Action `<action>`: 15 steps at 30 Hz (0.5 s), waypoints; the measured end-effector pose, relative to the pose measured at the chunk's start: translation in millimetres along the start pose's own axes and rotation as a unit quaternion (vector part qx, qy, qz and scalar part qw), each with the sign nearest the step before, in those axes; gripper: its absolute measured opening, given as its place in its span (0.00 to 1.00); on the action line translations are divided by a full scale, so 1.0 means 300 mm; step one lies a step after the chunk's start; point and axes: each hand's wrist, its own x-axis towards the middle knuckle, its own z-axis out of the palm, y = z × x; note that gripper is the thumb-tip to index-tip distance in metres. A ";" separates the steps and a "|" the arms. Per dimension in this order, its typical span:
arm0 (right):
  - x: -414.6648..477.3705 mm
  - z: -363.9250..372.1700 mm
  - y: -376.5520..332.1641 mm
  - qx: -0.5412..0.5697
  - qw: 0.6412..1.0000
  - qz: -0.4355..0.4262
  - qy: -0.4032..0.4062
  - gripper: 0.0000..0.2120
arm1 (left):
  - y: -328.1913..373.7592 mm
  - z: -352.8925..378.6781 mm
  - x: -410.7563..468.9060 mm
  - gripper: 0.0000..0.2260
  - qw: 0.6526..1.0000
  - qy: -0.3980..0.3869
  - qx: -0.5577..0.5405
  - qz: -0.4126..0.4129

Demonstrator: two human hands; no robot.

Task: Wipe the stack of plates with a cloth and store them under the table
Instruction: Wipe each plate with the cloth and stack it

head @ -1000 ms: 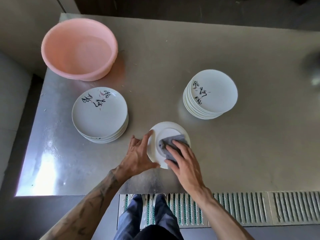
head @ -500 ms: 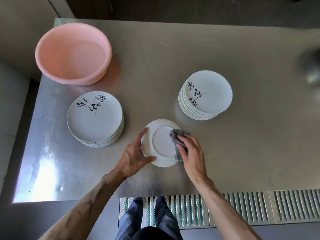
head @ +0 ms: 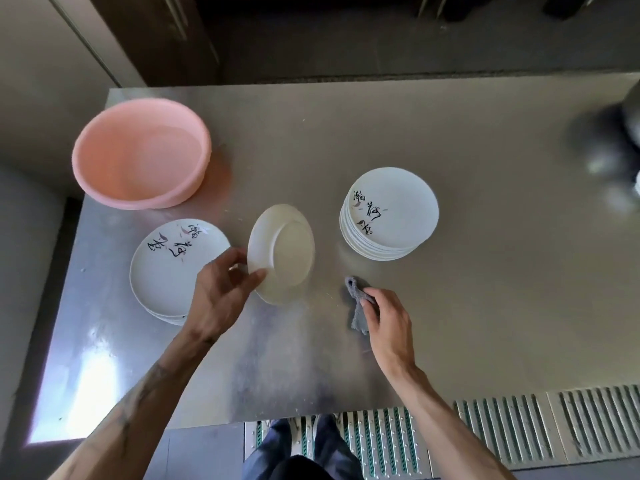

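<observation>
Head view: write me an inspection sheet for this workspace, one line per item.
Surface: steel table, bare metal, glare at the near left.
Job's things: left stack of plates; right stack of plates; single plate, tilted, underside showing; grey cloth.
Clutter: pink basin at the far left; blurred metal object at the right edge.
Hands: left hand grips the single plate's rim; right hand holds the grey cloth, apart from that plate.
Cables: nothing seen.
Surroundings: floor grate below the near edge.

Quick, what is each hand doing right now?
Left hand: holds the tilted plate by its rim.
Right hand: holds the grey cloth.
</observation>
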 end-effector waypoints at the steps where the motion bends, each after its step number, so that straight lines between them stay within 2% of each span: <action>1: 0.000 -0.002 -0.001 0.000 1.000 0.002 -0.001 0.08 | 0.034 -0.002 0.014 0.06 0.999 0.018 0.022 0.028; 5: 0.006 -0.010 -0.006 0.004 1.000 0.015 -0.007 0.08 | 0.187 0.054 0.079 0.06 0.980 0.074 0.097 0.156; 10: 0.011 -0.017 -0.009 0.010 1.000 0.019 -0.010 0.08 | 0.311 0.207 0.182 0.03 0.935 0.076 0.175 0.299; 15: 0.018 -0.026 0.005 0.019 0.999 0.024 -0.011 0.08 | 0.309 0.351 0.261 0.03 0.908 0.060 0.216 0.355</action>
